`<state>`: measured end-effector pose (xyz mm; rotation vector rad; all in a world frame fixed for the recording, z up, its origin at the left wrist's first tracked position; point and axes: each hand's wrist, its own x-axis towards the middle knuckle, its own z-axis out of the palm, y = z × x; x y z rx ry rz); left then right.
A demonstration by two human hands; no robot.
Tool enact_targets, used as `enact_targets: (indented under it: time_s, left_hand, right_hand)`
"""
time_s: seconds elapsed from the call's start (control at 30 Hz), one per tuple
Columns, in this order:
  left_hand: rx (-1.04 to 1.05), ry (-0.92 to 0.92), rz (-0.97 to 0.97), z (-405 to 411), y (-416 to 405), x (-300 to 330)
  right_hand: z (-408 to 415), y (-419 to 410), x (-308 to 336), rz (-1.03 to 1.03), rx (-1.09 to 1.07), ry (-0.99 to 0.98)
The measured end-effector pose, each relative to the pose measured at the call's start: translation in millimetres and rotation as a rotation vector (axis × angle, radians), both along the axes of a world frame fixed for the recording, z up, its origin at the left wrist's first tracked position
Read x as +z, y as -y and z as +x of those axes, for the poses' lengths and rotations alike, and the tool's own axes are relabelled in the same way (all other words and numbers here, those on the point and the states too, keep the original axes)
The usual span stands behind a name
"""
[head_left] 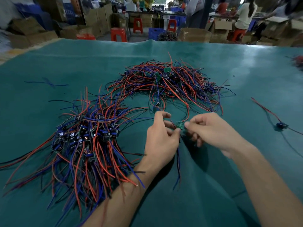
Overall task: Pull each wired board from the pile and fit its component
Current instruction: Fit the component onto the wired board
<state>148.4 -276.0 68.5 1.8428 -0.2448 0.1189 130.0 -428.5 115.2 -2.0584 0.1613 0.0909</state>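
Fingers (176, 131) of the left hand (161, 136): curled, thumb and forefinger pinching the lower left edge of a small green board (179, 125). Fingers (188, 124) of the right hand (211, 130): curled, tips pinched at the board's right edge; whether a separate component sits between them is too small to tell.

Green board: held just above the bench (246, 79), between the two hands, near the middle of the view. Red and blue wires (178, 161) hang from it below the left hand; another red wire (186, 102) runs up from it toward the far pile.

Far pile (168, 81): tangled red, blue and black wires with small green boards showing on top, behind the hands.

Near pile (86, 136): at the left, beside and partly over the left forearm; boards here carry dark blue components, wires fanning toward the near edge.

Single wired board (281, 125): at the right, well apart from both piles, dark component, red and black leads.

Loose blue wire (47, 83): far left on the bench, alone.

Bench: covered with green cloth, creased near the front.

Background: red stools (118, 34), cardboard boxes, seated persons at other benches.
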Motion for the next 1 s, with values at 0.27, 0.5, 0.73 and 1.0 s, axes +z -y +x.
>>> enact_targets:
  time_s: [0.27,0.5,0.73,1.0]
  left_hand:
    - [-0.03,0.119,0.016,-5,0,4]
    - [-0.023,0.161,0.128,-7,-2,5]
    - [0.054,0.106,0.105,-2,-2,1]
    - [-0.067,-0.029,-0.032,-6,0,2]
  right_hand:
    - [4,-18,-25,0.436,-0.186,0.164]
    - [0,-28,-29,0.47,-0.28,0.288]
    - [1,-24,-32,0.376,-0.203,0.373]
    - [1,-20,-35,0.439,-0.252,0.323]
